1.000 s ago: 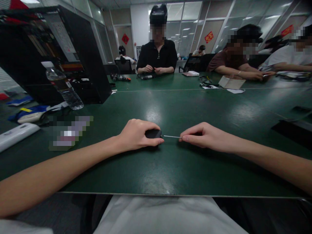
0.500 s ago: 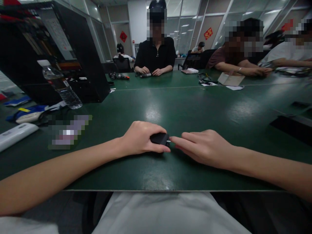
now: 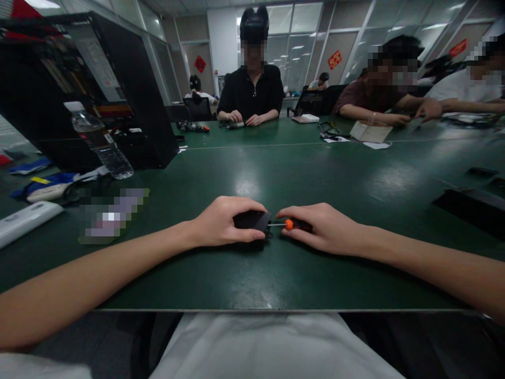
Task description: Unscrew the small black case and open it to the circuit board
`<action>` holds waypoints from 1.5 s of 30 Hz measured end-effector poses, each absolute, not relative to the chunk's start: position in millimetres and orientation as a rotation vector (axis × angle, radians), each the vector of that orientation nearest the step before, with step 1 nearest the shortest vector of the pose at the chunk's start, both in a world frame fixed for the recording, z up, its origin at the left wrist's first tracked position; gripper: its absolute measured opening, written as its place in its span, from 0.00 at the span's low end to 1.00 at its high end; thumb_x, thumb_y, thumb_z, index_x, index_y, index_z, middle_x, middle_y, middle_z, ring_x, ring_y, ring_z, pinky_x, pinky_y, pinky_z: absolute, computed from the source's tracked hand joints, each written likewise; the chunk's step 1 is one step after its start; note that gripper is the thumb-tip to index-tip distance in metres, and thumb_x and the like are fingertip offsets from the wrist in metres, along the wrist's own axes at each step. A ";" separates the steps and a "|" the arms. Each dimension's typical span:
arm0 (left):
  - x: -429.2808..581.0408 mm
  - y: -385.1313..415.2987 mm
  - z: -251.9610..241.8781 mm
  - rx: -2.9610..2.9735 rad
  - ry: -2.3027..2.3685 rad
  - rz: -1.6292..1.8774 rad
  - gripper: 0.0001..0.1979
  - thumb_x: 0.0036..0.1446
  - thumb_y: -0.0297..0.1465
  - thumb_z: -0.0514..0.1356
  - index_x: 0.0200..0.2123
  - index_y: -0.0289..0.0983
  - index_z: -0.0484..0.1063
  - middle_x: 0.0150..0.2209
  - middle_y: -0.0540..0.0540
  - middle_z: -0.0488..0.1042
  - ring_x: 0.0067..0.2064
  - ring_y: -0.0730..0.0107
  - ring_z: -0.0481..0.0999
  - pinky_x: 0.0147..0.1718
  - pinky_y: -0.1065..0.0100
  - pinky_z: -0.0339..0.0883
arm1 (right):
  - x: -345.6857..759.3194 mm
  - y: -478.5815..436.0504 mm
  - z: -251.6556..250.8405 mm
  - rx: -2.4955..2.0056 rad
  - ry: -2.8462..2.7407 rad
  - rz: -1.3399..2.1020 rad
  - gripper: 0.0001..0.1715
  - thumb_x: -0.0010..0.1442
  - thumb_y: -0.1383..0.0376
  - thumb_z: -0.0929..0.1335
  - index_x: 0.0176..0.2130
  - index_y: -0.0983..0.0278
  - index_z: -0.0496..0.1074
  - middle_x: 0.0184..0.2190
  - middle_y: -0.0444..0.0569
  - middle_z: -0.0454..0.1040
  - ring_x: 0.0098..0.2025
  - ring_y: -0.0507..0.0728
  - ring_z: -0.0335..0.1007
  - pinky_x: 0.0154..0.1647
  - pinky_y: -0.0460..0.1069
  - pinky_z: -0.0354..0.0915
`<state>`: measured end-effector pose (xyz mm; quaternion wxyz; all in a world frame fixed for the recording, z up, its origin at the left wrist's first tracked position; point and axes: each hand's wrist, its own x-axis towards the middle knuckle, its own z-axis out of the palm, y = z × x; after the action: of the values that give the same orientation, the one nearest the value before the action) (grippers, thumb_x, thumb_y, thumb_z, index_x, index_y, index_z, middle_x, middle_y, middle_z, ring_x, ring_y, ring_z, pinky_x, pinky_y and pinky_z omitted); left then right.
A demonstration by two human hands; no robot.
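Note:
My left hand (image 3: 221, 221) is closed round a small black box-like device (image 3: 251, 222), thumb on the near side and fingers on the far side, low over the green table. In my right hand (image 3: 327, 226) is a screwdriver (image 3: 289, 225) with an orange collar, a thin metal shaft and a dark handle partly hidden in the palm. Its shaft points left, and the tip meets or nearly meets the right end of the device. Small dark parts stick out at that end; I cannot make out what they are.
A black computer case (image 3: 153, 105) and a water bottle (image 3: 100, 138) stand to the left on the green table (image 3: 315, 173). Nearer are a white power strip (image 3: 27, 223) and a blurred-out phone-shaped object (image 3: 114, 216). A white box (image 3: 371, 131) is far right; people sit opposite.
My right hand has shifted slightly, so the screwdriver's orange collar and shaft now show. The device in my left hand is turned a little and more of it is visible.

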<state>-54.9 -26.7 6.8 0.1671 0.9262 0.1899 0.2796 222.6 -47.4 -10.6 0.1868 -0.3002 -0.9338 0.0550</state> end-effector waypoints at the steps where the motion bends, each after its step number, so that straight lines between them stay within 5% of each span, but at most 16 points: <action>1: -56.1 -25.6 7.4 2.632 0.521 0.793 0.22 0.59 0.43 0.67 0.49 0.33 0.76 0.44 0.41 0.81 0.43 0.63 0.81 0.43 0.69 0.70 | 222.6 -46.8 -9.8 -0.856 -2.600 0.189 0.18 0.70 0.59 0.65 0.53 0.67 0.72 0.37 0.49 0.79 0.33 0.54 0.76 0.34 0.47 0.65; 14: -83.1 -6.8 24.0 2.713 0.447 0.607 0.23 0.58 0.45 0.68 0.49 0.34 0.76 0.43 0.40 0.80 0.43 0.62 0.80 0.43 0.69 0.69 | 222.6 -55.3 -3.5 -0.802 -2.389 0.322 0.12 0.68 0.59 0.67 0.43 0.65 0.75 0.31 0.45 0.77 0.28 0.50 0.70 0.30 0.45 0.63; 45: -94.2 9.0 26.3 2.785 0.561 0.496 0.24 0.62 0.48 0.63 0.49 0.33 0.75 0.41 0.40 0.79 0.41 0.64 0.78 0.41 0.69 0.67 | 233.5 -42.3 1.7 -0.923 -2.250 0.374 0.13 0.65 0.57 0.69 0.41 0.63 0.78 0.33 0.48 0.80 0.29 0.53 0.73 0.31 0.47 0.66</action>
<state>-94.2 9.0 26.3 0.1284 0.9577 0.1929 0.1707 233.5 -42.3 1.7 0.3339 -0.3536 -0.8619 0.1433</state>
